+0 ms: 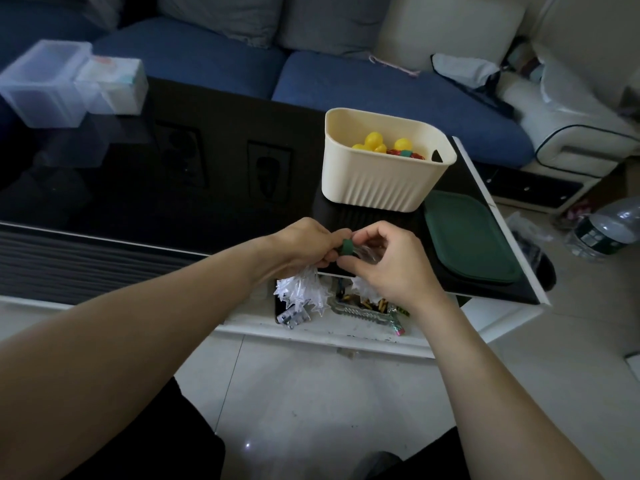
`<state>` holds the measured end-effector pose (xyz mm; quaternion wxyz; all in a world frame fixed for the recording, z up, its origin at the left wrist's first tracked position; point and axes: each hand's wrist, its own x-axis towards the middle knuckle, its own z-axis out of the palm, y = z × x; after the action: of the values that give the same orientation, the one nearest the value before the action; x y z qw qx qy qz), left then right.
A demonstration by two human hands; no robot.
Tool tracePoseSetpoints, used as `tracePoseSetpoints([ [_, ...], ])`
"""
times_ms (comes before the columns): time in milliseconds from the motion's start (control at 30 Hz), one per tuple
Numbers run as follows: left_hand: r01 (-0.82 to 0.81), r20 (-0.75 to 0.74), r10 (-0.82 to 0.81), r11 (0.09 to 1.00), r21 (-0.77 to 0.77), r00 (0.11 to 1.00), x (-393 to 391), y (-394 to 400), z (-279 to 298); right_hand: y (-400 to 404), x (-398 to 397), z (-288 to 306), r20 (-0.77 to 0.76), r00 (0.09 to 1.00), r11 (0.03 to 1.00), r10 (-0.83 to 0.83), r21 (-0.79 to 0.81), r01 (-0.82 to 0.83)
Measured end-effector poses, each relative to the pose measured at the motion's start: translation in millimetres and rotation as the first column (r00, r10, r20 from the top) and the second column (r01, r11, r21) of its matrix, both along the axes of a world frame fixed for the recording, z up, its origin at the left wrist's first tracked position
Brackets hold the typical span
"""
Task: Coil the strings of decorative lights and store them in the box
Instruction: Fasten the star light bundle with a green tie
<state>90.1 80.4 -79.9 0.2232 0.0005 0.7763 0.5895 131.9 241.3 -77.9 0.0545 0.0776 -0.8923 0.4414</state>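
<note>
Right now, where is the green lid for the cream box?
In the head view the green lid lies flat on the right end of the dark table, just right of and nearer than the cream box, beside the right hand.

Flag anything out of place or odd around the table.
Little stands out. The green lid lies off the cream box, beside it and near the table's corner. A plastic bottle lies tipped on the floor, right of the table.
</note>
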Motion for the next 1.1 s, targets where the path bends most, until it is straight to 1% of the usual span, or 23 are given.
tracePoseSetpoints([
  [100,-0.019,0.045,0.016,0.998,0.057,0.999,1.8,6.8,0.1,2.6,-0.2,1.2,-0.02,1.0,0.998,0.015,-0.058,-0.016],
  [267,-0.002,0.089,-0.01,0.992,0.129,0.996,6.6,11.6,6.6,8.8,3.6,2.2,-0.091,0.994,0.99,0.058,-0.126,-0.069],
  [400,-0.01,0.1,-0.009,0.983,0.182,0.995,11.2,17.0,12.2,8.9,6.1,1.3,-0.157,0.987,0.985,0.02,-0.168,-0.047],
  [533,-0.007,0.119,-0.019,0.977,0.214,0.993,10.4,15.2,13.6,6.8,5.2,-0.4,-0.152,0.987,0.978,-0.058,-0.206,0.026],
  [667,-0.012,0.144,-0.025,0.968,0.251,0.989,9.0,11.3,11.7,2.2,5.8,-1.1,-0.124,0.988,0.965,-0.097,-0.256,0.063],
  [767,-0.027,0.165,-0.025,0.951,0.308,0.986,10.7,10.5,14.3,-3.3,7.1,-1.4,-0.142,0.979,0.958,-0.145,-0.267,0.103],
  [833,-0.029,0.175,-0.031,0.943,0.331,0.984,12.2,8.7,16.5,-7.3,7.0,-2.0,-0.158,0.977,0.957,-0.143,-0.275,0.096],
  [967,-0.041,0.153,-0.008,0.949,0.312,0.988,11.6,4.2,17.7,-10.8,4.9,-3.0,-0.178,0.98,0.964,-0.086,-0.262,0.037],
  [1100,-0.093,0.176,0.04,0.95,0.3,0.984,10.9,2.2,13.9,-14.9,2.6,-8.0,-0.276,0.96,0.994,-0.051,-0.111,0.021],
])
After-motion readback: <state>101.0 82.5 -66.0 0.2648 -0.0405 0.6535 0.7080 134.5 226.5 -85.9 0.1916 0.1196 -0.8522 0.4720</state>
